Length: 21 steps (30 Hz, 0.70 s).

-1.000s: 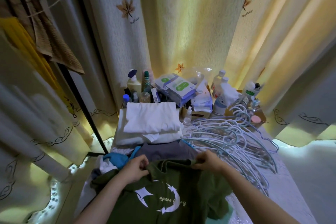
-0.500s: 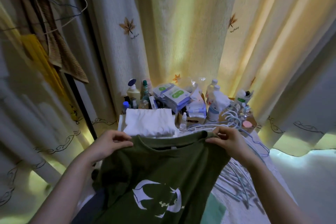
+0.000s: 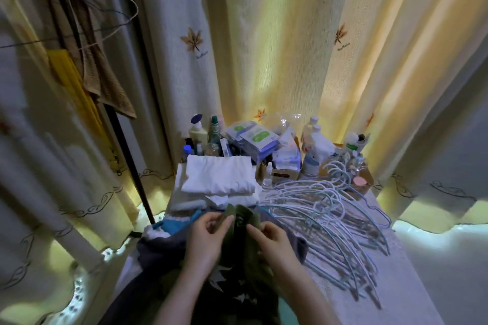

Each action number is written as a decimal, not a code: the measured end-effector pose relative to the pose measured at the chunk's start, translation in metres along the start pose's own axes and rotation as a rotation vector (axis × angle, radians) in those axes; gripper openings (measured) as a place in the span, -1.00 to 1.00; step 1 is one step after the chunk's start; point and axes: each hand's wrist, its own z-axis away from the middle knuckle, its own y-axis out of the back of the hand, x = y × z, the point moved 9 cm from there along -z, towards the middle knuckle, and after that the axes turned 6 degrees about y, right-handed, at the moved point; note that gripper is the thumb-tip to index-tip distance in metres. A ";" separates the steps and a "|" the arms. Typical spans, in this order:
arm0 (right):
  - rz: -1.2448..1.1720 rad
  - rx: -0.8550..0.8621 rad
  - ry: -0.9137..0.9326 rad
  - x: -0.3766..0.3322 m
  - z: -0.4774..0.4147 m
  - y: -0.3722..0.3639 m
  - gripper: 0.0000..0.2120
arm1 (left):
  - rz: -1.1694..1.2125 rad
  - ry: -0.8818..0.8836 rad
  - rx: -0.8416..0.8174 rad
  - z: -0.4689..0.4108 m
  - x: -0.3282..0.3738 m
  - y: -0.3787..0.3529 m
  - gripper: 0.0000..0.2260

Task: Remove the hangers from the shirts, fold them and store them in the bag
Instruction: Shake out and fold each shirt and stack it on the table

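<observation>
- A big yellow curtain (image 3: 277,47) hangs far behind the fingers.
- A long table (image 3: 396,285) lies under both hands.
- A heap of pale blue hangers (image 3: 330,219) lies just to the right of the right fingers.
- Dark grey clothes (image 3: 158,248) lie under and to the left of the left fingers.
- A stack of folded white shirts (image 3: 219,175) sits just past the fingertips.
- The green shirt (image 3: 237,243) is bunched up between the two hands.
- The left hand (image 3: 206,240) pinches the green shirt with bent fingers and thumb.
- The right hand (image 3: 274,243) pinches it too, fingers curled on the cloth.
- Bottles (image 3: 198,132) stand beyond the white stack.
</observation>
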 end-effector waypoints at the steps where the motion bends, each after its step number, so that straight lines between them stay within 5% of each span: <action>1: -0.037 -0.012 -0.010 -0.001 0.003 -0.009 -0.83 | 0.041 -0.014 0.001 0.009 -0.002 -0.006 -0.86; 11: -0.116 -0.164 -0.007 -0.009 0.026 -0.022 -0.86 | 0.105 -0.057 -0.140 0.044 -0.014 -0.013 -0.85; 21: 0.458 -0.059 0.528 -0.047 0.017 0.006 -0.72 | -0.015 -0.050 -0.322 0.043 -0.014 -0.016 -0.70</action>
